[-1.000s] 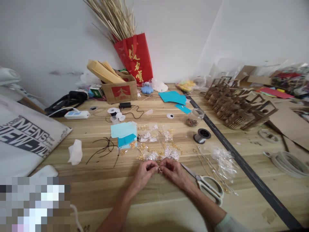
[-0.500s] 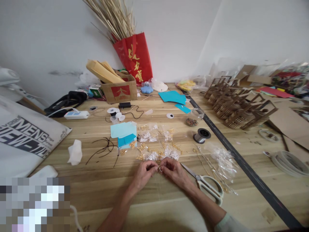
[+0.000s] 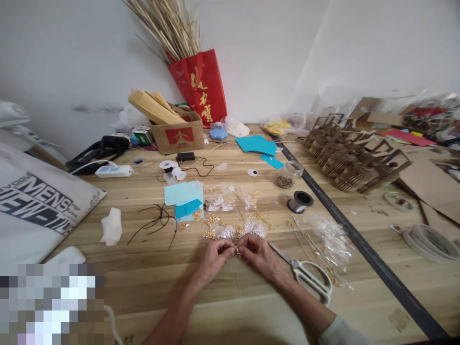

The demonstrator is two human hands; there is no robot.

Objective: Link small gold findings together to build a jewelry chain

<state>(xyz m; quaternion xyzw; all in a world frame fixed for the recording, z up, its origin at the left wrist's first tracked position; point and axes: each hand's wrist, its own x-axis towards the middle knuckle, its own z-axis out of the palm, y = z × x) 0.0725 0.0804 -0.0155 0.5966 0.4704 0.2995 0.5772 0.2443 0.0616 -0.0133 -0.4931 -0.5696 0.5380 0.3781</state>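
My left hand (image 3: 214, 256) and my right hand (image 3: 260, 255) meet fingertip to fingertip at the front middle of the table. Both are closed in a pinch on a small shiny ring-shaped piece (image 3: 237, 250), too tiny to make out fully. Faint clear lines, perhaps thread, run down below it. Just beyond my fingers lie heaps of silver beads (image 3: 256, 227) and gold beads (image 3: 209, 234). Scissors with pale handles (image 3: 313, 277) rest beside my right forearm, blades pointing toward my right hand.
Gold and silver chains (image 3: 309, 247) and a crumpled clear bag (image 3: 332, 242) lie to the right, near a wire spool (image 3: 300, 201). Black cords (image 3: 158, 219) and blue sheets (image 3: 183, 192) are at left. A jar of beads (image 3: 286, 179) stands behind. Brown slatted baskets (image 3: 352, 158) fill the far right.
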